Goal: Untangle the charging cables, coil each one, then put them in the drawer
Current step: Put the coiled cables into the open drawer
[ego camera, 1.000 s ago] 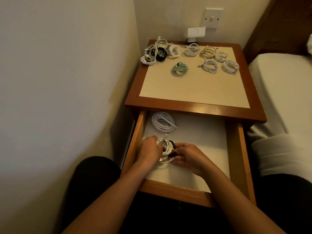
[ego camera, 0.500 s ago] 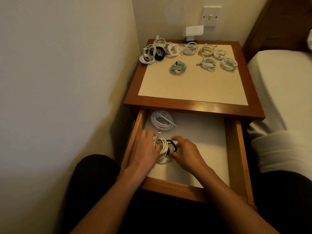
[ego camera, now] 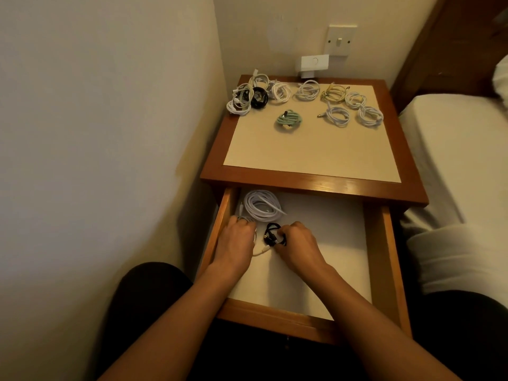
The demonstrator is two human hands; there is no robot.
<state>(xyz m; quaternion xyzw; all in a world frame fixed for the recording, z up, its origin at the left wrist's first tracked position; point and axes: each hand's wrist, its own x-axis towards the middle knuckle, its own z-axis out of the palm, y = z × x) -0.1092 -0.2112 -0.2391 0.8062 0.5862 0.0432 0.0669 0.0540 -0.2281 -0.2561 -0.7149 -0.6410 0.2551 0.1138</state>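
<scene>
Head view: in the open drawer (ego camera: 275, 317), the right hand (ego camera: 299, 244) pinches the black cable (ego camera: 270, 237); the left hand (ego camera: 236, 242) covers a white cable (ego camera: 259, 251), its grip hidden.

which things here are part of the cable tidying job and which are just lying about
Part of the job: drawer; big white coil in it; black cable pinched by the right hand; small white cable under the left hand; green coil, black coil and pale coils on the nightstand.
Lying about: wall switch; white plug-in box; bed.
</scene>
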